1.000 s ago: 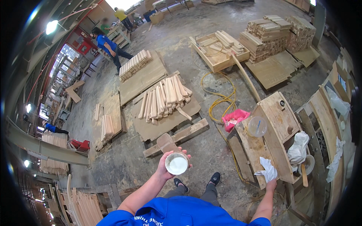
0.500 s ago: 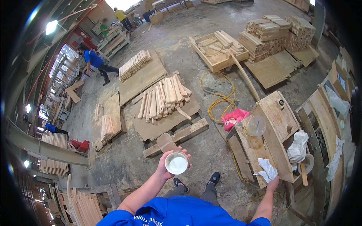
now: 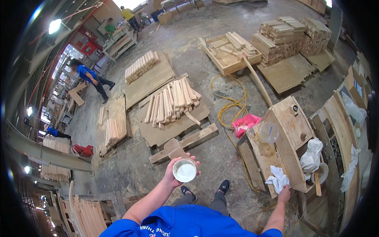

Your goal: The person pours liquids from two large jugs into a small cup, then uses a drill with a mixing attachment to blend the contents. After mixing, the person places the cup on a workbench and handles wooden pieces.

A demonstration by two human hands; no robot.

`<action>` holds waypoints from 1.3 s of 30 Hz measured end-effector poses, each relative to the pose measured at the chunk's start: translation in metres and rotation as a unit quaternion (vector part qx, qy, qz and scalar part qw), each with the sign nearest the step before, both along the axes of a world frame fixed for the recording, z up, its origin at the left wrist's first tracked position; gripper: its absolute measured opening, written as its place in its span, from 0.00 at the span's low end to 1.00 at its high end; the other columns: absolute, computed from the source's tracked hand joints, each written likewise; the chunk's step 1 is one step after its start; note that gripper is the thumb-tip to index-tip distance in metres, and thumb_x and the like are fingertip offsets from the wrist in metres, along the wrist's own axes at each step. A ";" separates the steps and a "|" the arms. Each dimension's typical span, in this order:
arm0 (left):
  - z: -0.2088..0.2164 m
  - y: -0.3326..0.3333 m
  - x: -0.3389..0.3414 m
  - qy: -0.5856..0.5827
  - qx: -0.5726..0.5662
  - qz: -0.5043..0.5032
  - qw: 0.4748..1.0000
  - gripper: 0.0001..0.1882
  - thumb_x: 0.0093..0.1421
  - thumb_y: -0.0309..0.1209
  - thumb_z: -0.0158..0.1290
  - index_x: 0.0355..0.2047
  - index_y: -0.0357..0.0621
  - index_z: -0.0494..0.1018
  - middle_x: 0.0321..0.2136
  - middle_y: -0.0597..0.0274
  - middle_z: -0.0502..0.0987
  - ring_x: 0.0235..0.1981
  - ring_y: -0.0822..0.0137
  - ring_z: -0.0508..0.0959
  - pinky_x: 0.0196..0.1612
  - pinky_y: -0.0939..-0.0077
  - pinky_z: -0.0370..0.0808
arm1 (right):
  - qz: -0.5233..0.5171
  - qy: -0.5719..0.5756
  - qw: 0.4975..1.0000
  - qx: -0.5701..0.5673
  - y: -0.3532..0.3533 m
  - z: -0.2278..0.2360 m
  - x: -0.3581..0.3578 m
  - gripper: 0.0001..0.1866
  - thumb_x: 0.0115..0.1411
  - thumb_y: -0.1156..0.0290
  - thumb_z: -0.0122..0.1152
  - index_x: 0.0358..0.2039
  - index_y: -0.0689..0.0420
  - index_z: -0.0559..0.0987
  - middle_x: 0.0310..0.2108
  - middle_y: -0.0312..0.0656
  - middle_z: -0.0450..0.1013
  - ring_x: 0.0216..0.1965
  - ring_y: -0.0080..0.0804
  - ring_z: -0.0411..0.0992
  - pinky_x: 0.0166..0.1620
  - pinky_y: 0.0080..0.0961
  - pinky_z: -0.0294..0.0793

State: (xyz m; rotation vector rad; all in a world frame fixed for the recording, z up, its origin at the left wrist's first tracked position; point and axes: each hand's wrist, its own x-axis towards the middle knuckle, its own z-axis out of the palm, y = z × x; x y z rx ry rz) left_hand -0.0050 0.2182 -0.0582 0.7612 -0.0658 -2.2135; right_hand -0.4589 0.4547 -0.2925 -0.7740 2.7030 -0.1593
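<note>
My left hand (image 3: pixel 171 177) is closed round a round cup (image 3: pixel 185 171) with white stuff inside, held out over the floor in front of my feet. A flat brown blade-like piece (image 3: pixel 173 149) sticks out beyond the cup's far side; whether my fingers grip it too is hidden. At the near end of the wooden bench (image 3: pixel 265 158) on my right, my right hand (image 3: pixel 284 194) pinches the edge of a crumpled white cloth (image 3: pixel 278 179). The cloth lies against the bench's top. A clear plastic cup (image 3: pixel 269 132) stands farther along that bench.
A white bag (image 3: pixel 311 155) and a tub (image 3: pixel 320 173) with a wooden stick lie right of the bench. A pink bag (image 3: pixel 246 125) and yellow hose (image 3: pixel 231 104) lie beyond it. Wooden pieces (image 3: pixel 171 100) are piled ahead. A co-worker in blue (image 3: pixel 89 75) walks at the far left.
My right hand and the white cloth have shifted slightly left. The co-worker in blue has stepped to the left and nearer. My left hand and the cup have barely moved.
</note>
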 end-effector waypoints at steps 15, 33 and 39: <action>0.009 -0.011 -0.002 -0.057 -0.038 -0.015 0.998 0.18 0.57 0.38 0.45 0.46 0.47 0.67 0.43 0.56 0.73 0.48 0.51 0.71 0.48 0.39 0.67 | -0.152 -0.115 0.967 -0.168 0.008 -0.037 -0.009 0.11 0.52 0.79 0.45 0.35 0.61 0.74 0.34 0.58 0.72 0.39 0.56 0.70 0.40 0.43 0.68; -0.018 -0.012 0.009 -0.061 -0.079 -0.030 0.995 0.25 0.61 0.44 0.41 0.57 0.51 0.58 0.53 0.62 0.66 0.56 0.55 0.64 0.51 0.41 0.64 | -0.050 -0.062 0.997 -0.009 -0.011 -0.025 -0.006 0.12 0.50 0.80 0.43 0.37 0.62 0.69 0.39 0.58 0.69 0.45 0.55 0.66 0.47 0.42 0.65; -0.017 -0.018 0.008 -0.059 -0.069 -0.025 0.996 0.25 0.61 0.44 0.42 0.57 0.51 0.58 0.53 0.62 0.66 0.56 0.55 0.64 0.52 0.42 0.64 | -0.036 0.006 0.996 -0.077 -0.003 -0.022 -0.004 0.15 0.50 0.75 0.47 0.40 0.61 0.70 0.37 0.55 0.68 0.43 0.53 0.67 0.47 0.41 0.66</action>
